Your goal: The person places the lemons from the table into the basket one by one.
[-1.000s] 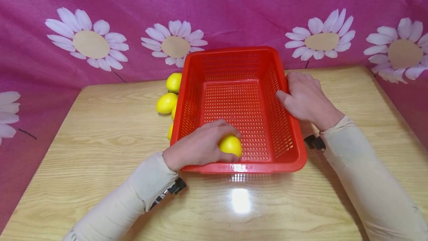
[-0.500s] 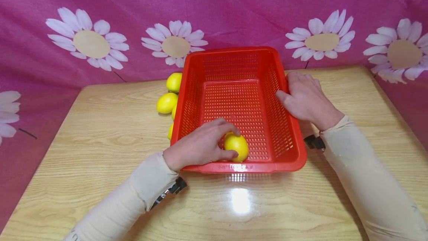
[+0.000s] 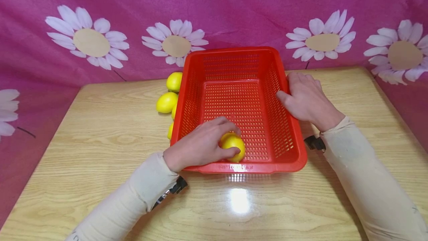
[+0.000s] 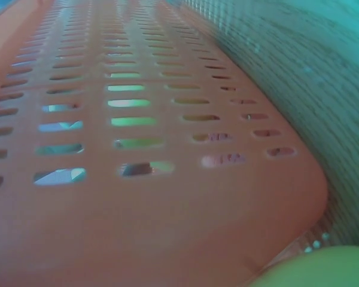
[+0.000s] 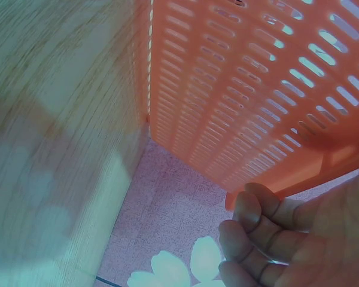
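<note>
In the head view a red perforated plastic basket (image 3: 234,99) stands on the wooden table. My left hand (image 3: 204,142) reaches over its left rim and holds a yellow lemon (image 3: 233,141) near the basket's front wall, thumb on top. Whether that lemon touches the basket floor cannot be seen. On the other side, my right hand (image 3: 305,101) grips the right rim, thumb inside. Its curled fingers (image 5: 245,239) show under the rim in the right wrist view. From the left wrist, the basket's slotted outer wall (image 4: 143,227) fills most of the view.
Several lemons (image 3: 167,102) lie on the table along the basket's left side, some partly hidden by it. A wooden table (image 3: 110,133) spreads around the basket. Pink cloth (image 3: 234,6) with white daisies hangs behind and beside it.
The lemon under my left hand shifted slightly right, then back left, and my thumb now lies further over it. My right hand and the basket have stayed put.
</note>
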A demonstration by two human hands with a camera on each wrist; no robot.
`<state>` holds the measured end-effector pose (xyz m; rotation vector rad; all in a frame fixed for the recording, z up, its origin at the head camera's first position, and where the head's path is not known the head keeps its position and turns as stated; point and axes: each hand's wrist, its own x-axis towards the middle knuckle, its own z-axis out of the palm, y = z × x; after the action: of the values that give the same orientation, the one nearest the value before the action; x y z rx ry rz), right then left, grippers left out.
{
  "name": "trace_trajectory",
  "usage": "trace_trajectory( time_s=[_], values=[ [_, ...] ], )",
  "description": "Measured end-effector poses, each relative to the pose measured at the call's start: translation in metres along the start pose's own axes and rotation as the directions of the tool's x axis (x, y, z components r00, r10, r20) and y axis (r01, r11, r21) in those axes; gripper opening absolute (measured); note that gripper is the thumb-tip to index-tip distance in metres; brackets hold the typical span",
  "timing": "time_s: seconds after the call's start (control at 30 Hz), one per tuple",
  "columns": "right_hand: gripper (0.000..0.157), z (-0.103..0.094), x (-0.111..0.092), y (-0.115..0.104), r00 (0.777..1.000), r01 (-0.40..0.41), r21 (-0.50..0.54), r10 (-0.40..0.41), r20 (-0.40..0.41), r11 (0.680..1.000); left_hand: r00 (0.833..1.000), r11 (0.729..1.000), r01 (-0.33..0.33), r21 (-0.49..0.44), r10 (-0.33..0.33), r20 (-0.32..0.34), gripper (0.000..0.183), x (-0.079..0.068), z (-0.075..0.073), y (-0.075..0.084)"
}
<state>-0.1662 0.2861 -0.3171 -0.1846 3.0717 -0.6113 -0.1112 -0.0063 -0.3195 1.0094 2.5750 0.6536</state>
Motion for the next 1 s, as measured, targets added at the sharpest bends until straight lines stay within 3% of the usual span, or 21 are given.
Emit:
trace_trajectory(
  time_s=[1.0],
  values=[
    [0.041, 0.0013, -0.0002, 0.0006, 1.000, 0.000, 0.018, 0.000, 0.010, 1.000, 0.997, 0.999, -0.025, 0.048, 0.029, -0.078, 0.038, -0.0013, -0.0005, 0.0009]
  ],
)
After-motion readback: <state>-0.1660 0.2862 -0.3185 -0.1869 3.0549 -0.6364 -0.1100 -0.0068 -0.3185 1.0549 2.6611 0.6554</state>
